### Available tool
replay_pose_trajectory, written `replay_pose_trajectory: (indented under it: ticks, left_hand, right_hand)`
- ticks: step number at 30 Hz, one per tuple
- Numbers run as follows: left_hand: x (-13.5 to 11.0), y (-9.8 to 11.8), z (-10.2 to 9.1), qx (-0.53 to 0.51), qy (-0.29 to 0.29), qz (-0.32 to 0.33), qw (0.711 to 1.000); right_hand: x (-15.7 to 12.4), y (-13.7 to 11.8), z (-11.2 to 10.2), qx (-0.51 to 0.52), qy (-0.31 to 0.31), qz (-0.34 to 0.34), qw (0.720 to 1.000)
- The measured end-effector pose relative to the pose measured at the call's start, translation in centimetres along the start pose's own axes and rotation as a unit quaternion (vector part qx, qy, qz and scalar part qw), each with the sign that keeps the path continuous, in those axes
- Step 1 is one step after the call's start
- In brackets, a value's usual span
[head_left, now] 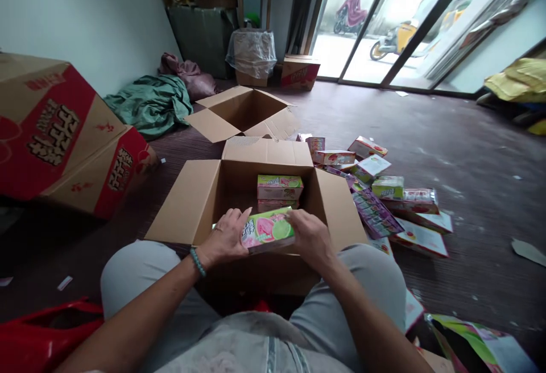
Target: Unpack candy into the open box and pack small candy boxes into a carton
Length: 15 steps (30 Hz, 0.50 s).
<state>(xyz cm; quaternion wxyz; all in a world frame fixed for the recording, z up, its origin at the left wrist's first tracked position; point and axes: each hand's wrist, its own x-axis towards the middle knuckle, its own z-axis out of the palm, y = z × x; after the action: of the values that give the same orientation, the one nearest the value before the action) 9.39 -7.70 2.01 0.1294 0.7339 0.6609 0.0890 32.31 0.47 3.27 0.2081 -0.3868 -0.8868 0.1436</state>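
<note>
Between my hands is a small green-and-pink printed box (268, 228) with pictures of pink fruit and lime, tilted over the near edge of an open cardboard carton (179, 205). My left hand (229, 232) grips its left end, and my right hand (310, 237) is closed at its right end. Inside the carton, similar small boxes (280, 187) are stacked at the right side. The carton's flaps are folded outward. My hands hide part of the carton's inside, and its floor is in shadow.
Loose small boxes and purple packs (373, 208) lie on the floor at the right. Behind stands a second open carton (243, 112). Large red-and-brown cartons (55, 128) are at the left, beside green cloth (151, 103). A red plastic object (46, 339) sits at lower left.
</note>
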Motion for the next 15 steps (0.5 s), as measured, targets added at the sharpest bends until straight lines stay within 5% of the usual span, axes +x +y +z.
replay_pose_trajectory:
  ticks: [4,10,15]
  left_hand:
    - [-3.6,-0.1,1.4,-0.003,0.049,-0.018,0.999]
    - [-5.9,-3.2,3.2,-0.173,0.109,-0.056,0.977]
    - [-6.3,-3.5,4.8,-0.2,0.149,-0.045,0.967]
  right_hand:
    - [-0.5,-2.4,1.4,-0.152,-0.164,-0.013,0.975]
    - [1.7,-7.8,1.8,-0.176,-0.252,-0.12,0.944]
    - [3.0,-12.9,3.0,-0.206,-0.272,-0.21,0.916]
